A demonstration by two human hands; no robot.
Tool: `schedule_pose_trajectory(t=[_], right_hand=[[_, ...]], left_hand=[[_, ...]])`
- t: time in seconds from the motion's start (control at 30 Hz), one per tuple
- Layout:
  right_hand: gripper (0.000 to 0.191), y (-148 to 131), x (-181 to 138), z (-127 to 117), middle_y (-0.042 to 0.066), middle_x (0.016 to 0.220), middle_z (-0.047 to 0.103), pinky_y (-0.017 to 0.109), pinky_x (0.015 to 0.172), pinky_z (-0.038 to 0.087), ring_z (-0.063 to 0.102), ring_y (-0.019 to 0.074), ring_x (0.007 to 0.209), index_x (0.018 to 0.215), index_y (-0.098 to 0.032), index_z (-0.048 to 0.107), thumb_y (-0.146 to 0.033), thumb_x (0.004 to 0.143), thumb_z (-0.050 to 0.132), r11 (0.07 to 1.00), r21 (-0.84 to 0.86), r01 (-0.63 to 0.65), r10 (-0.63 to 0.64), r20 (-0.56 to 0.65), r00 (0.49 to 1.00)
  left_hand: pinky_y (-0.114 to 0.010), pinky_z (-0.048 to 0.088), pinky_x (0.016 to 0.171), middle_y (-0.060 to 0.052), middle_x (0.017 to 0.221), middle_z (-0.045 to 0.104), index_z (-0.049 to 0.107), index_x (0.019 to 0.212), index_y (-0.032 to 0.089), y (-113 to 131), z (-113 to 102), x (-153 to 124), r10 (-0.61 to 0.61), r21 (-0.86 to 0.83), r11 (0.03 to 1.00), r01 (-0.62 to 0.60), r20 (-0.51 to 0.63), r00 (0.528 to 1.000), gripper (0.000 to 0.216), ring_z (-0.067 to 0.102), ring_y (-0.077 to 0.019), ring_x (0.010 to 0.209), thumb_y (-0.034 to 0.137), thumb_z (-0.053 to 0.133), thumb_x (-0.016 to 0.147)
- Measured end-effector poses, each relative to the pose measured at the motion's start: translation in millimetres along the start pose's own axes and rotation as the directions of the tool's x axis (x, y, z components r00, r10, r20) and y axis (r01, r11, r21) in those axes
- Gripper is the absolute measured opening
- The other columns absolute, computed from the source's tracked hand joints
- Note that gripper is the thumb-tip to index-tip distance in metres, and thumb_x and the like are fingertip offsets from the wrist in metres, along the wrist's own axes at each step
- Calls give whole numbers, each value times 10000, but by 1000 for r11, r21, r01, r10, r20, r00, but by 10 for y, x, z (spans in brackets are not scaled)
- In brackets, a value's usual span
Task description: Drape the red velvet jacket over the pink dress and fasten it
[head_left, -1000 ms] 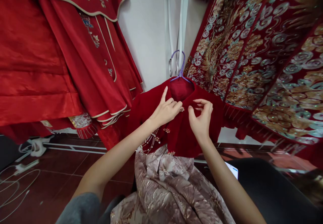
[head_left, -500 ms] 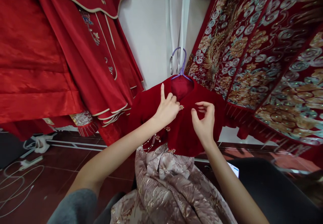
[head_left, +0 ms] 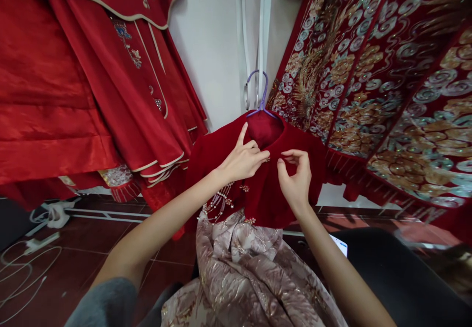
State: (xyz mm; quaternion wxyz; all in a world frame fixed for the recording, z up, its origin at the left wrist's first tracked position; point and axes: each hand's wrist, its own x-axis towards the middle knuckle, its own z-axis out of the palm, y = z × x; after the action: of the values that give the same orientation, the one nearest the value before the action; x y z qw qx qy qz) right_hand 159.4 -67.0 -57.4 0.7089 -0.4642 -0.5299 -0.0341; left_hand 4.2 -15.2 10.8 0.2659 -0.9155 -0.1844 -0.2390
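Two lower buttons [head_left: 244, 188] look fastened on the jacket [head_left: 265, 201] hanging mid-scene, while the left hand [head_left: 241, 162] pinches the top button [head_left: 266, 159], seemingly not yet closed, and the right hand [head_left: 295, 182] pinches the jacket's collar edge.

Red robes [head_left: 110, 101], embroidered robe [head_left: 368, 71] flank jacket [head_left: 265, 194]; front open.

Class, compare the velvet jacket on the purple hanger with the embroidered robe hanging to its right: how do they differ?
The velvet jacket is nearly plain, with a few beaded clasps; the embroidered robe is covered in gold and silver swirls. The left hand and right hand pinch the velvet jacket's front; the embroidered robe hangs untouched. Both are deep red.
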Motion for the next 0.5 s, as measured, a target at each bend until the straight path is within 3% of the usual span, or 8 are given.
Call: schedule_pose_trajectory(t=[0.13, 0.2, 0.27, 0.37, 0.5], right_hand=[[187, -79, 121, 113, 68, 1020, 598, 420, 921, 443, 549, 212, 985, 1016, -208, 561, -208, 831, 532, 993, -82, 86, -88, -20, 996], [326, -135, 177, 218, 100, 1174, 570, 489, 1010, 381, 503, 251, 1148, 1162, -223, 529, -237, 836, 538, 981, -140, 133, -132, 17, 991], [521, -188, 208, 344, 141, 1371, 448, 568, 1069, 292, 380, 299, 1314, 1317, -233, 433, -258, 813, 562, 966, -206, 158, -154, 40, 987], [741, -207, 206, 495, 162, 1533, 215, 655, 1088, 171, 194, 345, 1426, 1437, -233, 300, -182, 745, 561, 935, -317, 159, -159, 26, 987], [844, -18, 220, 399, 147, 1547, 207, 673, 1094, 111, 205, 328, 1427, 1470, -246, 269, -54, 676, 481, 896, -415, 156, -154, 40, 987]], left_hand=[[-621, 104, 1172, 5, 661, 627, 641, 897, 183, -10, 15, -60, -36, 55, 998, 39, -56, 998, 281, 578, -165, 756, 269, 381, 961], [-624, 132, 1160, -3, 654, 625, 641, 933, 174, -4, 25, -109, -105, 77, 991, 112, -83, 991, 269, 577, -177, 734, 255, 385, 950], [-630, 182, 1132, -32, 694, 642, 627, 1037, 155, 9, 47, -170, -221, 117, 965, 235, -121, 968, 255, 588, -207, 772, 196, 407, 916], [-595, 287, 1076, -116, 892, 668, 537, 1256, 126, 20, 85, -280, -355, 202, 900, 386, -173, 919, 431, 593, -261, 925, 75, 411, 847], [-596, 270, 1085, -163, 1224, 575, 370, 1439, 201, -67, 50, -475, -414, 282, 841, 461, -213, 885, 654, 547, -288, 1109, 16, 388, 812]])
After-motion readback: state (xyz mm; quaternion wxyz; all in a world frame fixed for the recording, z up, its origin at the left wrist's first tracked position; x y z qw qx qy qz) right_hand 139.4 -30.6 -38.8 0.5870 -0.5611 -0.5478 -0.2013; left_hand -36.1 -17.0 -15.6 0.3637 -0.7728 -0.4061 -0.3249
